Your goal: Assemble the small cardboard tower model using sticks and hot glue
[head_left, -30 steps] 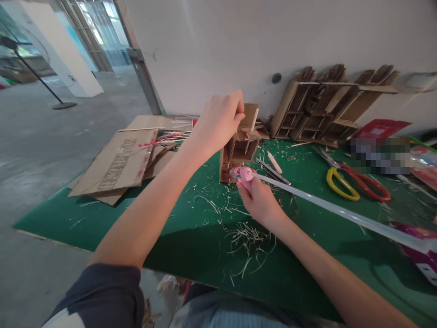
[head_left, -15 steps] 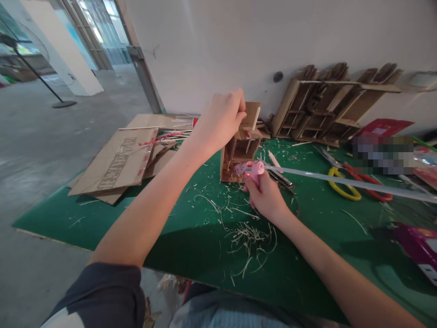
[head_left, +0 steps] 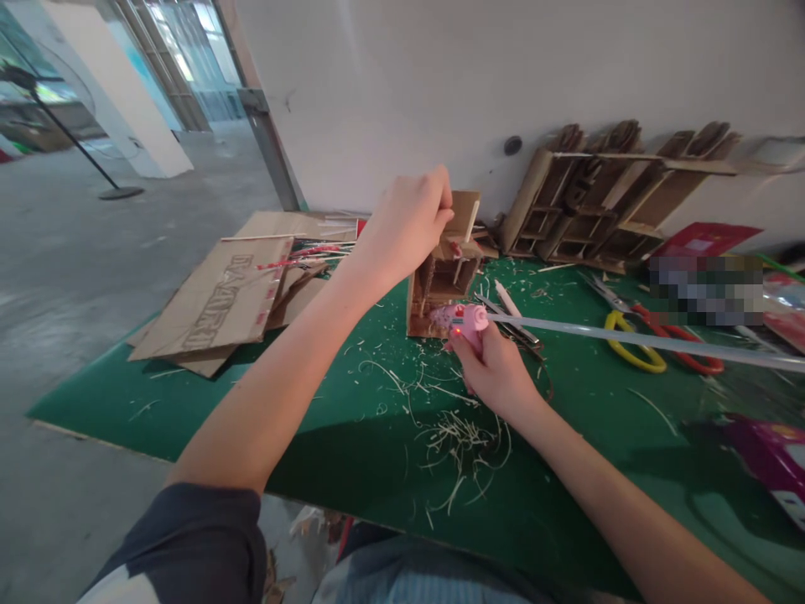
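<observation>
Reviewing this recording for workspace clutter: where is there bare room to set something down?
Bare green tabletop shows between the left forearm and loose shavings, and between the right forearm and purple packet. Crowded: around the pink glue gun, cardboard structure and scissors.

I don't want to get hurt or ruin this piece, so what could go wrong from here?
The glue gun in the right hand has a light on, so its tip may be hot; a slip inside the cardboard structure could smear glue.

Its long clear stick crosses above the scissors in view and might snag.

Loose shavings nearby could stick to wet glue.
</observation>
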The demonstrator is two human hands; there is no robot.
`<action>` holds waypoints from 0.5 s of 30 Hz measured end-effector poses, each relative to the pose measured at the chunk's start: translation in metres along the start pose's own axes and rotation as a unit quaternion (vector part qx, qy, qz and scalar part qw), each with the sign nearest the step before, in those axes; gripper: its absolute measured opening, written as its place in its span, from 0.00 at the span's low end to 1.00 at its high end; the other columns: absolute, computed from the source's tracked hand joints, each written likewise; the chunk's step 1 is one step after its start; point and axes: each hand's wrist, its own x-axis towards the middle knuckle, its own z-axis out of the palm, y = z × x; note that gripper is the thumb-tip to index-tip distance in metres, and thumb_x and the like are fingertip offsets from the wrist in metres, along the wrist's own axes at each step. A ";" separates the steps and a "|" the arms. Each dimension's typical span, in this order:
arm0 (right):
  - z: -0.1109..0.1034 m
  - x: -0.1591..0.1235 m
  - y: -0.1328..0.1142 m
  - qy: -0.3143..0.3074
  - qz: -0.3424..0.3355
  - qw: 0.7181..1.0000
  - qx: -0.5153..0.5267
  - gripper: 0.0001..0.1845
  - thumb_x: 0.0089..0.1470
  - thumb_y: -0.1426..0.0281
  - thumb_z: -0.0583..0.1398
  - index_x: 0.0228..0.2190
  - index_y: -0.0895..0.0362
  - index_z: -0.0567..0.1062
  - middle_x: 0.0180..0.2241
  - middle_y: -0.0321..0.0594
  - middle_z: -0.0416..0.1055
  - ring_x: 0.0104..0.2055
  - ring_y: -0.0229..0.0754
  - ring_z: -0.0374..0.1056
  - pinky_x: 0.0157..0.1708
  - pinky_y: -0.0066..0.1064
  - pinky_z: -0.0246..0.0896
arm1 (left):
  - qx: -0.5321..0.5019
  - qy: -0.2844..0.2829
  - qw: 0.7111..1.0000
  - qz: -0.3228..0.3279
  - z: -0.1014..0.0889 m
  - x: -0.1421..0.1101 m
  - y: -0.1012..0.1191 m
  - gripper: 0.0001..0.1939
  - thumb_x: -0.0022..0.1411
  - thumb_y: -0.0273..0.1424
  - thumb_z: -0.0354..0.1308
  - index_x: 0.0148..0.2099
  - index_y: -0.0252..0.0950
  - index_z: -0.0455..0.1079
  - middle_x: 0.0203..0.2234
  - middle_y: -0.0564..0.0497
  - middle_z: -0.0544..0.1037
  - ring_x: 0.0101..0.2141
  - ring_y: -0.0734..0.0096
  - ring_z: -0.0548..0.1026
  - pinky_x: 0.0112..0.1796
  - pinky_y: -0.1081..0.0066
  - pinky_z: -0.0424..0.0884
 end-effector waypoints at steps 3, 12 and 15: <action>-0.004 -0.004 -0.008 0.000 -0.062 0.997 -0.046 0.20 0.58 0.59 0.51 0.46 0.58 0.69 0.27 0.44 0.73 0.24 0.41 0.67 0.26 0.34 0.58 | 0.011 0.003 1.000 0.008 0.000 0.000 0.000 0.08 0.63 0.29 0.51 0.44 0.38 0.68 0.38 0.48 0.78 0.42 0.64 0.76 0.43 0.66 0.68; 0.001 -0.001 -0.026 -0.045 -0.087 0.986 -0.134 0.25 0.61 0.62 0.47 0.57 0.56 0.63 0.28 0.44 0.74 0.23 0.42 0.67 0.25 0.33 0.57 | 0.024 0.031 0.998 0.042 0.000 -0.002 0.000 0.05 0.63 0.27 0.52 0.40 0.36 0.68 0.34 0.48 0.78 0.35 0.66 0.76 0.36 0.68 0.69; 0.005 0.001 -0.029 -0.056 -0.074 0.976 -0.195 0.27 0.61 0.62 0.45 0.59 0.56 0.60 0.27 0.46 0.74 0.22 0.43 0.67 0.24 0.34 0.53 | 0.022 0.025 0.999 0.035 0.001 -0.002 0.000 0.05 0.63 0.27 0.51 0.41 0.36 0.67 0.35 0.48 0.78 0.35 0.67 0.76 0.37 0.68 0.69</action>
